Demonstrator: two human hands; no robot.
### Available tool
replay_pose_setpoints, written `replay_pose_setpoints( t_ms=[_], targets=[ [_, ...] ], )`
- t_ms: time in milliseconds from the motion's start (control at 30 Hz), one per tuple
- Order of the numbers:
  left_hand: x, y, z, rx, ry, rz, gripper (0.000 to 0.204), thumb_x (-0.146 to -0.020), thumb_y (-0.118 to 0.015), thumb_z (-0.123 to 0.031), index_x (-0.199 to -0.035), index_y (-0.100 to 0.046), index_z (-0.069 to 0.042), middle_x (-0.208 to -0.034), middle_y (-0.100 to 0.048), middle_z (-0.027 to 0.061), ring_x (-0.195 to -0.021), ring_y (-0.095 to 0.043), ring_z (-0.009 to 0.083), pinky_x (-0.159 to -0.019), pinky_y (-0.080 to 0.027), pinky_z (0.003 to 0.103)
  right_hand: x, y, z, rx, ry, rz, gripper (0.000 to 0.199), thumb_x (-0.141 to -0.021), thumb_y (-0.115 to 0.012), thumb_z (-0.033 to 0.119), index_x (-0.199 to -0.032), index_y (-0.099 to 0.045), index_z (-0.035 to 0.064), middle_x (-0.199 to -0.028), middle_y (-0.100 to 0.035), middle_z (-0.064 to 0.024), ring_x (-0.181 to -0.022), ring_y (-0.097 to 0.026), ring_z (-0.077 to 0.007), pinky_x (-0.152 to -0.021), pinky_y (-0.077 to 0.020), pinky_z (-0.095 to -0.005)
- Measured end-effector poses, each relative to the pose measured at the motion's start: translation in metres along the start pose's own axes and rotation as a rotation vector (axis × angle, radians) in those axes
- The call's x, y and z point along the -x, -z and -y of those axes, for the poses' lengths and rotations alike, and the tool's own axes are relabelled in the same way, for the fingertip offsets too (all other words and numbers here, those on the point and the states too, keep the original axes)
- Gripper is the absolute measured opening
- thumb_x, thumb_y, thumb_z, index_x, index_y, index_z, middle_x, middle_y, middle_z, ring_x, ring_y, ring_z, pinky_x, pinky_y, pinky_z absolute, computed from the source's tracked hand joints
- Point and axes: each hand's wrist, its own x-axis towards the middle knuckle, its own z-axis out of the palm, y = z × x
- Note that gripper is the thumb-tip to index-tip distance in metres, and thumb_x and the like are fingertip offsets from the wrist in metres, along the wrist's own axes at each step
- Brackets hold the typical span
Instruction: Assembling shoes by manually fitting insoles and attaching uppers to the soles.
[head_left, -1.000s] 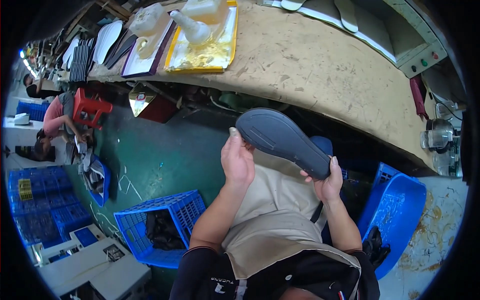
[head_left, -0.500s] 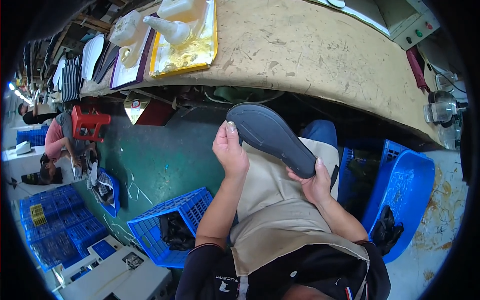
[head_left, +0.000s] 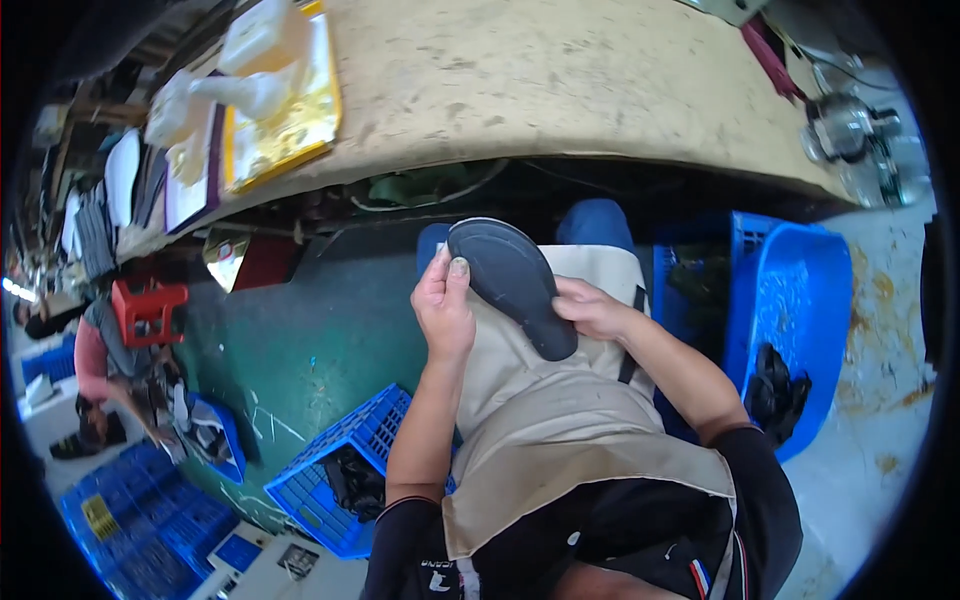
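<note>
A black shoe sole [head_left: 505,278] is held above my lap, its wide end up and to the left, its narrow end toward me. My left hand [head_left: 446,307] pinches the upper left edge, thumb on the dark face. On the right side, my right hand [head_left: 594,308] grips the sole's edge near the middle, with some fingers hidden behind it. Beneath it a beige apron [head_left: 545,420] covers my lap.
Ahead stands a worn workbench [head_left: 560,90] with a yellow glue-smeared tray [head_left: 285,150] and a pale bottle. Blue crates [head_left: 345,470] stand left, a blue tub [head_left: 800,330] right. A red stool [head_left: 148,310] and a crouching person [head_left: 100,350] are far left.
My right hand has moved from the narrow end up to the sole's right side. The sole has turned more upright and come slightly left. The whole view has shifted.
</note>
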Motion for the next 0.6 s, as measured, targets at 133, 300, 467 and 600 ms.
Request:
replay_pose_setpoints(
  t_ms=[133, 300, 467, 600],
  targets=[
    [0.002, -0.002, 0.006, -0.027, 0.034, -0.044, 0.066, -0.095, -0.053, 0.004, -0.156, -0.026, 0.004, -0.144, -0.052, 0.0220, -0.123, -0.056, 0.0211, -0.105, -0.040, 0.026, -0.011, -0.011, 0.010, -0.057, -0.027, 0.168, 0.049, -0.091, -0.070, 0.014, -0.134, -0.054, -0.0028, -0.120, -0.066, -0.0151, -0.105, -0.064, -0.0216, -0.097, -0.0488, -0.0313],
    [0.004, -0.013, 0.020, 0.066, -0.058, 0.022, 0.083, -0.092, -0.055, 0.007, -0.161, -0.010, -0.004, -0.153, -0.041, 0.0263, -0.130, -0.052, 0.0258, -0.107, -0.039, 0.029, -0.006, -0.018, 0.018, 0.418, 0.004, 0.050, 0.046, -0.092, -0.066, 0.011, -0.136, -0.055, 0.0009, -0.125, -0.062, -0.0100, -0.101, -0.061, -0.0193, -0.093, -0.0460, -0.0289],
    [0.009, -0.003, 0.024, 0.052, 0.007, -0.007, 0.096, -0.089, -0.057, 0.008, -0.163, 0.000, -0.012, -0.160, -0.027, 0.0292, -0.140, -0.042, 0.0307, -0.111, -0.035, 0.033, -0.006, -0.036, 0.065, 0.872, 0.253, -0.304, 0.059, -0.084, -0.063, 0.003, -0.142, -0.056, 0.0089, -0.125, -0.058, -0.0128, -0.100, -0.059, -0.0240, -0.091, -0.0465, -0.0313],
    [0.004, 0.005, -0.004, 0.013, 0.004, 0.032, 0.094, -0.088, -0.057, 0.008, -0.163, -0.005, -0.013, -0.161, -0.025, 0.0268, -0.143, -0.037, 0.0318, -0.113, -0.033, 0.037, -0.024, -0.040, 0.090, 1.353, 0.481, -0.356, 0.066, -0.082, -0.062, 0.003, -0.146, -0.053, 0.0156, -0.125, -0.056, -0.0144, -0.098, -0.056, -0.0267, -0.089, -0.0459, -0.0335]
  ],
)
